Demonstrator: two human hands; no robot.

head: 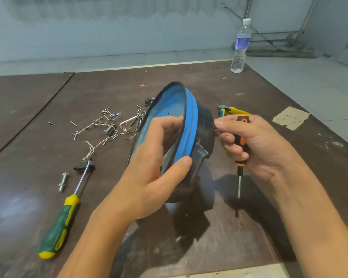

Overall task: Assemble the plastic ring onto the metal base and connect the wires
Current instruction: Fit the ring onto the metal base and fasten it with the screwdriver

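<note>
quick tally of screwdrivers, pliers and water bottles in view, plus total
screwdrivers: 2 (green-yellow screwdriver on the table, orange-black screwdriver in the right hand)
pliers: 1
water bottles: 1
total: 4

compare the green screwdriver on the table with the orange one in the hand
The green screwdriver has a green and yellow handle; the orange screwdriver a black and orange one. The green one lies flat on the table; the orange one points tip down. The green one is untouched; the right hand grips the orange one. Both have bare metal shafts.
</note>
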